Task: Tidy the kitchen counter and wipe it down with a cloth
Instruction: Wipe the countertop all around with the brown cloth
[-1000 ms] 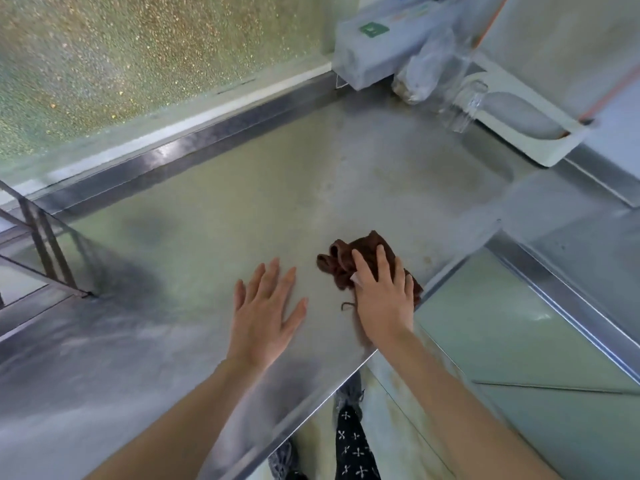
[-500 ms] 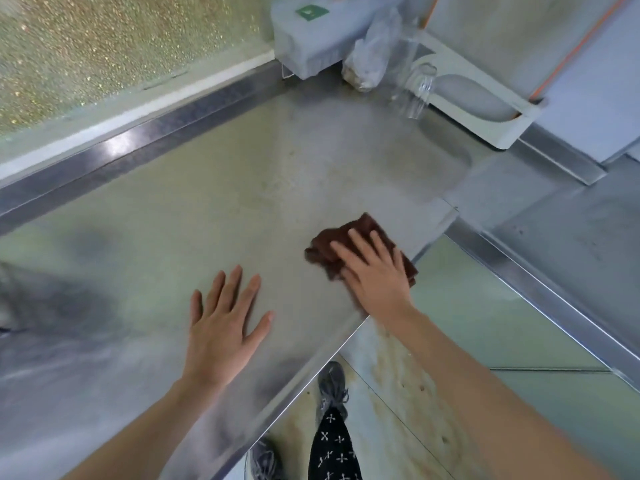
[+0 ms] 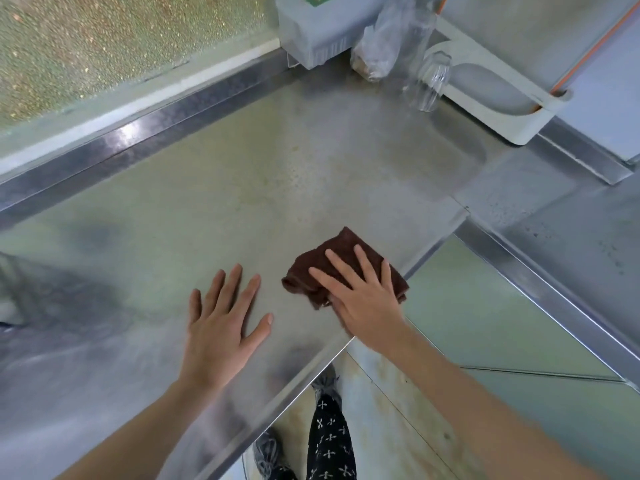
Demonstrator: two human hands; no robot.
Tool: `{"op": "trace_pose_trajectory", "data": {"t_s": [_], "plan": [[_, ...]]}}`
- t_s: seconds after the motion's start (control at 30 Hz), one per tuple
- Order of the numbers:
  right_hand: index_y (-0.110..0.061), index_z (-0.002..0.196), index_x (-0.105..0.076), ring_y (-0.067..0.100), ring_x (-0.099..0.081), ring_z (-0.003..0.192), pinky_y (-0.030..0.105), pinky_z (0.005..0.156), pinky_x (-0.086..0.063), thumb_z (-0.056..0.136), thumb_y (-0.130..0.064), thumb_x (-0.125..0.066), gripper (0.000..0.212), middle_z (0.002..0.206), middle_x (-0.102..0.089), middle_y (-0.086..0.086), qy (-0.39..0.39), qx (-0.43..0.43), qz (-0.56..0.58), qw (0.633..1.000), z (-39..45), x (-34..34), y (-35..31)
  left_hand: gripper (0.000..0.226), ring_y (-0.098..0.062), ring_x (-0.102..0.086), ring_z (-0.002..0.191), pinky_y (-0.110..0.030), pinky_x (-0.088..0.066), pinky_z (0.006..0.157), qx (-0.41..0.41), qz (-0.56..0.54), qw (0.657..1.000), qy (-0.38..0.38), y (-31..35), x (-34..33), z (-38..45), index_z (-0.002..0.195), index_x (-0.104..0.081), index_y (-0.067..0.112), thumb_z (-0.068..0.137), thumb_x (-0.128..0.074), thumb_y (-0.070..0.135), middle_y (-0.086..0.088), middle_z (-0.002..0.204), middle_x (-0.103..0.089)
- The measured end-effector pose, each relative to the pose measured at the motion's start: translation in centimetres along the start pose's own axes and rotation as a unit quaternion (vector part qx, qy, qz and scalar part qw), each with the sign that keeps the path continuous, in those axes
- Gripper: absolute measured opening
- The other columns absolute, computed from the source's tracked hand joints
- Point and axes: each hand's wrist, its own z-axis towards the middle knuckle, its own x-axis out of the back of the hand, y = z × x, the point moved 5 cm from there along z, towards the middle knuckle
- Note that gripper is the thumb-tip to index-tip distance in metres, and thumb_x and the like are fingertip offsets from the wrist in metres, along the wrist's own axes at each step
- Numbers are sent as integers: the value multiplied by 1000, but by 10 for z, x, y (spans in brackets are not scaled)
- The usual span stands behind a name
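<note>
A dark brown cloth point(image 3: 329, 261) lies bunched on the steel counter point(image 3: 259, 174) close to its front right corner. My right hand point(image 3: 363, 299) presses flat on the cloth, fingers spread over it and pointing away to the upper left. My left hand point(image 3: 221, 323) rests palm down on the bare counter just left of the cloth, fingers apart, holding nothing.
At the back right corner stand a grey-white box point(image 3: 318, 26), a crumpled plastic bag point(image 3: 377, 53), a clear glass point(image 3: 429, 84) and a white tray-like holder point(image 3: 502, 98). A frosted window point(image 3: 121, 39) runs along the back. The counter edge point(image 3: 311, 379) drops to the floor near my leg point(image 3: 329, 441).
My right hand has slid the cloth along the counter by the front right corner and the cloth has flattened. My left hand stays flat beside it. The view has shifted right.
</note>
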Motion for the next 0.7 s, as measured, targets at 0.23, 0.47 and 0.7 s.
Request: {"op": "trace_pose_trajectory", "data": {"t_s": [0.23, 0.47, 0.7], "plan": [[-28, 149, -11, 26, 4, 145, 60, 112, -1, 95, -41, -39, 62, 158, -4, -6, -3, -249, 162, 955, 83, 16, 68, 60, -26, -34, 135, -51, -26, 107, 4, 9, 1000, 14, -1, -1, 1, 134, -42, 28, 82, -35, 58, -3, 147, -39], [-38, 141, -30, 33, -24, 141, 68, 104, -23, 88, -49, -42, 56, 151, -31, -8, -31, 20, 66, 997, 41, 5, -28, 63, -21, -20, 139, -45, -13, 112, 6, 14, 1000, -16, -3, -2, -1, 140, -33, 29, 86, -27, 61, -4, 150, -31], [-45, 140, -27, 30, -17, 143, 65, 106, -21, 85, -55, -29, 56, 155, -24, -5, -80, 91, 66, 990, 105, 8, 16, 67, -26, -27, 139, -48, -17, 112, 100, 33, 994, 9, -20, 19, 46, 142, -27, 30, 85, -20, 65, -4, 153, -26]]}}
